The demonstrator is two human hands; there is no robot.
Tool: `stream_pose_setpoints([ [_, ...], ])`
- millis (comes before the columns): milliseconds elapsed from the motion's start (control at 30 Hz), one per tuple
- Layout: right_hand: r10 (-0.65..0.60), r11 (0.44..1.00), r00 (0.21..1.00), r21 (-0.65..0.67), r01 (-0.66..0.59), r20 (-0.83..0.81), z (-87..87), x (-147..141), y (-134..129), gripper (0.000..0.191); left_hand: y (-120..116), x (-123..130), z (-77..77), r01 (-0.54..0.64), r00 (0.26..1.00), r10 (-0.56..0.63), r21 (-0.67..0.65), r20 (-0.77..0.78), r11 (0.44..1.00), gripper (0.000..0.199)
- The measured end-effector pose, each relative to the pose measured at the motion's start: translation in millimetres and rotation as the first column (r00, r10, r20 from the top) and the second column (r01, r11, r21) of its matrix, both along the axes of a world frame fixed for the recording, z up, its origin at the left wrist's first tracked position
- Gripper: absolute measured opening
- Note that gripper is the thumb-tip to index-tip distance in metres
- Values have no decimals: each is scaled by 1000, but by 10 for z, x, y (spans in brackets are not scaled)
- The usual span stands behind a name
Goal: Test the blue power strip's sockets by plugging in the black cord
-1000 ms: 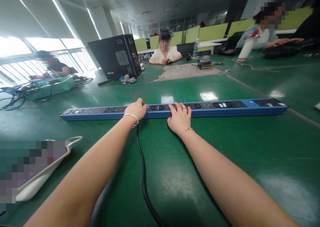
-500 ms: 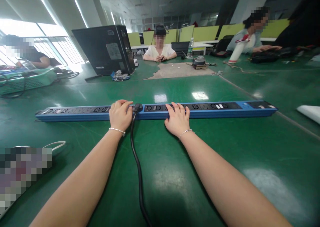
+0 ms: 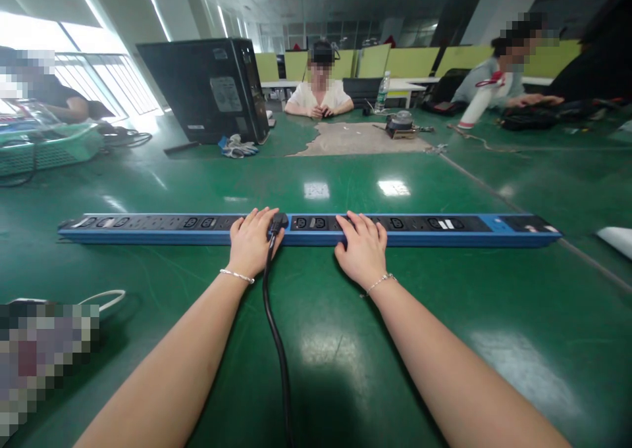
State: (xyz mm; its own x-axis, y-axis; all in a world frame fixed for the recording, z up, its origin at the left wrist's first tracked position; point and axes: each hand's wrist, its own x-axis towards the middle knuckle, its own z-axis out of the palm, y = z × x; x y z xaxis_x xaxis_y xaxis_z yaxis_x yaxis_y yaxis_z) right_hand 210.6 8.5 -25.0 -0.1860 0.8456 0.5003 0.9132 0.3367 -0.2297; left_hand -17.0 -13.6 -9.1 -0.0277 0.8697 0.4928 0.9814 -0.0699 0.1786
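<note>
A long blue power strip [image 3: 316, 239] with a black socket face lies across the green table in front of me. Near its middle a black plug [image 3: 279, 222] sits in the face, and its thick cord [image 3: 276, 343] runs down toward me. My left hand [image 3: 253, 243] grips the strip around the plug, fingers over the top and thumb at the front side, to the right of the cord. Farther right, my right hand [image 3: 363, 247] holds the strip too, its fingers spread across the sockets and its thumb at the front edge. Some sockets are hidden beneath both hands.
A black computer case [image 3: 197, 93] and work gloves [image 3: 237, 147] stand beyond the strip. At left are a green basket [image 3: 49, 152] and a blurred-out object [image 3: 44, 362]. One person [image 3: 320, 96] sits opposite; others sit at both sides. A bottle [image 3: 383, 93] stands farther back.
My left hand has shifted its grip, its thumb now to the right of the cord instead of left. My right hand stays on the strip. The whole view has tilted slightly.
</note>
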Motion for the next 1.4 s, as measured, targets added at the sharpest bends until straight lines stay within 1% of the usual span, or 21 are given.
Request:
stream_pose_setpoints([
  [167,14,1000,1000,-21,-14,6,42,10,-27,50,-6,52,67,15,1000,-15,-32,10,999,43],
  [300,9,999,1000,-39,-9,-3,74,18,-75,49,-30,44,129,42,999,-43,-55,-15,998,42],
  [367,-2,999,1000,-47,1,-26,102,20,-103,47,-58,19,146,69,997,-72,-75,-38,995,43],
  [433,17,998,997,-63,-21,-69,160,-8,-134,42,-91,-8,149,90,994,-96,-89,-61,992,44],
  [533,142,981,982,-114,-157,-127,327,-190,-190,36,-130,-34,134,102,991,-108,-81,-80,991,49],
  [567,190,969,973,-136,-208,-133,399,-297,-210,36,-137,-40,126,106,990,-112,-78,-80,991,51],
  [633,220,955,967,-172,-241,-131,542,-567,-244,38,-142,-52,104,115,990,-120,-76,-75,990,49],
  [700,194,954,977,-216,-210,-89,659,-861,-256,43,-137,-73,71,113,991,-119,-80,-67,990,43],
  [767,161,953,987,-263,-148,25,735,-1111,-244,37,-129,-99,32,114,991,-119,-80,-60,990,41],
  [867,208,938,959,-316,-139,195,797,-1323,-198,27,-122,-130,-10,135,989,-139,-70,-52,988,43],
  [933,260,925,933,-340,-167,249,824,-1364,-163,27,-126,-131,-14,143,988,-146,-66,-40,987,44],
  [1000,274,913,925,-372,-165,263,838,-1364,-126,25,-133,-119,-1,141,989,-143,-72,-23,987,44],
  [1067,262,905,932,-399,-147,251,826,-1354,-90,24,-135,-100,16,135,991,-136,-80,-12,988,45],
  [1167,216,911,949,-397,-112,229,784,-1344,-67,24,-130,-79,33,126,992,-128,-82,-10,989,45],
  [1233,175,919,959,-387,-77,225,812,-1342,-89,25,-127,-72,43,122,992,-123,-77,-9,990,44],
  [1300,119,934,970,-355,-37,214,940,-1339,-137,26,-129,-68,57,120,993,-120,-70,-2,990,43],
  [1400,59,966,986,-258,-17,154,1279,-1293,-204,30,-137,-63,76,127,992,-126,-63,12,990,42],
])
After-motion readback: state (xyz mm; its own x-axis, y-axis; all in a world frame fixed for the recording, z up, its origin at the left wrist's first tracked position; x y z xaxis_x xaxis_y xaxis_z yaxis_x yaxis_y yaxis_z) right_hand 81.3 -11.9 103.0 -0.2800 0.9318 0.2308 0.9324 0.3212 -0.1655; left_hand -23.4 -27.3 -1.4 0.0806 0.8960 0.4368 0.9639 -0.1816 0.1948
